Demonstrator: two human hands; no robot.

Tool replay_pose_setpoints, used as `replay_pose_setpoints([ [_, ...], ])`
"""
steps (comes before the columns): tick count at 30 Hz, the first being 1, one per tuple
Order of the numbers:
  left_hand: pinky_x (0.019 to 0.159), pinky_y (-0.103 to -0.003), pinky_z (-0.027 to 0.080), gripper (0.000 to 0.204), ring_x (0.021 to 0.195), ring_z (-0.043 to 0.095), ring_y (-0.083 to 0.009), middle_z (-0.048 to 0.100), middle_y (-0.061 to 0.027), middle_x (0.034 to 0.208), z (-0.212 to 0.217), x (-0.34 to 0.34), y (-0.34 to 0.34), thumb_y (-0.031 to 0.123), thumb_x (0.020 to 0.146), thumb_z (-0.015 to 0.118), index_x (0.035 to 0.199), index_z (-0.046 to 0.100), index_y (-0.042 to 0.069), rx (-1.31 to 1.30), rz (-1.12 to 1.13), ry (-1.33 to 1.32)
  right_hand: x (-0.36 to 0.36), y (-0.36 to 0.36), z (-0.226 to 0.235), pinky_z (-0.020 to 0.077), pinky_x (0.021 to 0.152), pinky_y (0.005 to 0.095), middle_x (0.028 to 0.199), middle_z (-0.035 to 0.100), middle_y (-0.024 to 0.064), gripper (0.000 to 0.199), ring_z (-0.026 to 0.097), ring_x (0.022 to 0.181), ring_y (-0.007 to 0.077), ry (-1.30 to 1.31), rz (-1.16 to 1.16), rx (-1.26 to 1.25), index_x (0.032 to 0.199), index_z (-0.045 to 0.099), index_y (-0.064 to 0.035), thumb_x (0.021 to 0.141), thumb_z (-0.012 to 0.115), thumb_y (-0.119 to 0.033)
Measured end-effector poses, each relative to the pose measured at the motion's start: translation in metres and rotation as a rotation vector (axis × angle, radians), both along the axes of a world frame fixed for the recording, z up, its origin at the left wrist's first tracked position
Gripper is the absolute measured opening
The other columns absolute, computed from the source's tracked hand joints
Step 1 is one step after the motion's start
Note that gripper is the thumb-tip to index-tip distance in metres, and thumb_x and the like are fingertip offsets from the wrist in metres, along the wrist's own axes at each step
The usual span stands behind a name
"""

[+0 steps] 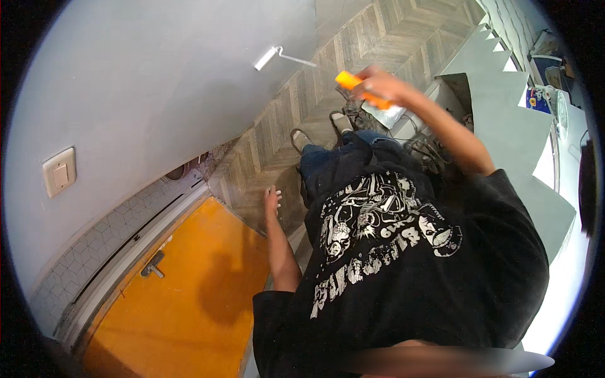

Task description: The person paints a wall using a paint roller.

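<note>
My right hand (381,87) is closed round the orange handle of a paint roller (267,58), out ahead of me. Its thin wire frame runs left to a white roller sleeve, which appears to rest against the grey wall (189,69). A little motion blur softens the hand. Low at my left side hangs my left hand (272,200), fingers loosely apart, with nothing seen in it. Pale marks show on its fingertips. The orange door (189,283) stands nearest to that hand.
A white light switch (60,172) is set in the wall at left. The door has a metal handle (152,264). Herringbone flooring (265,138) runs under my feet. Grey zigzag-edged steps (504,120) rise at right, beside a clear plastic bag (384,115) and dark clutter (428,154).
</note>
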State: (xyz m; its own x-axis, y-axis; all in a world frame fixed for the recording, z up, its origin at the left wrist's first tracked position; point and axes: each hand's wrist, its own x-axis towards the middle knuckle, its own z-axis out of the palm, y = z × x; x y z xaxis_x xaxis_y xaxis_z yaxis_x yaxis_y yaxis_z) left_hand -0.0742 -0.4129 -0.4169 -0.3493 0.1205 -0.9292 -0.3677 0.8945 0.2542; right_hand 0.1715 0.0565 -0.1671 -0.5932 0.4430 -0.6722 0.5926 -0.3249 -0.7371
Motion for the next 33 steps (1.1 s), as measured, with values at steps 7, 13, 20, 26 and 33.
replay_pose_setpoints([
  [7,0.072,-0.04,0.044,0.059,0.097,0.059,-0.0232,0.062,-0.0078,0.116,0.013,0.037,-0.07,0.051,0.094,0.045,0.137,0.037,0.012,-0.168,0.076,-0.064,-0.007,-0.031,-0.044,0.0431,0.038,0.0278,0.06,0.06,0.0061,0.031,0.055,0.045,0.0124,-0.006,-0.095,-0.032,0.087,0.066,0.0072,0.066,0.072,-0.016],
  [13,0.069,-0.038,0.045,0.054,0.094,0.06,-0.0217,0.062,-0.0065,0.116,0.044,0.038,-0.023,0.048,0.095,0.045,0.132,0.043,0.009,-0.057,-0.078,0.022,-0.023,-0.021,-0.216,0.045,0.042,0.0322,0.054,0.058,0.0076,0.023,0.057,0.044,0.0148,-0.144,-0.234,0.208,0.073,0.064,0.0048,0.067,0.067,-0.017],
  [20,0.077,-0.037,0.045,0.065,0.107,0.058,-0.0218,0.06,-0.0086,0.122,0.093,0.013,-0.096,0.053,0.095,0.042,0.144,0.03,0.011,-0.134,0.007,0.13,0.0,-0.045,-0.059,0.0434,0.042,0.029,0.058,0.057,0.0044,0.032,0.055,0.045,0.0128,-0.013,-0.067,0.01,0.1,0.065,0.0032,0.073,0.064,-0.013],
  [26,0.08,-0.038,0.044,0.064,0.105,0.058,-0.0202,0.061,-0.0068,0.12,0.103,0.006,-0.083,0.054,0.095,0.042,0.143,0.032,0.012,-0.259,-0.177,0.019,0.002,-0.071,-0.081,0.0447,0.043,0.0309,0.06,0.059,0.007,0.039,0.056,0.045,0.0145,0.031,-0.23,-0.052,0.11,0.063,0.0016,0.074,0.066,-0.011],
  [33,0.065,-0.034,0.043,0.054,0.091,0.059,-0.0159,0.062,-0.0048,0.112,0.113,-0.037,-0.036,0.047,0.095,0.045,0.134,0.041,0.01,-0.207,-0.28,0.103,0.004,-0.049,-0.223,0.0474,0.047,0.0352,0.059,0.06,0.012,0.035,0.056,0.042,0.0179,-0.117,-0.215,0.264,0.103,0.067,-0.0014,0.072,0.066,-0.018],
])
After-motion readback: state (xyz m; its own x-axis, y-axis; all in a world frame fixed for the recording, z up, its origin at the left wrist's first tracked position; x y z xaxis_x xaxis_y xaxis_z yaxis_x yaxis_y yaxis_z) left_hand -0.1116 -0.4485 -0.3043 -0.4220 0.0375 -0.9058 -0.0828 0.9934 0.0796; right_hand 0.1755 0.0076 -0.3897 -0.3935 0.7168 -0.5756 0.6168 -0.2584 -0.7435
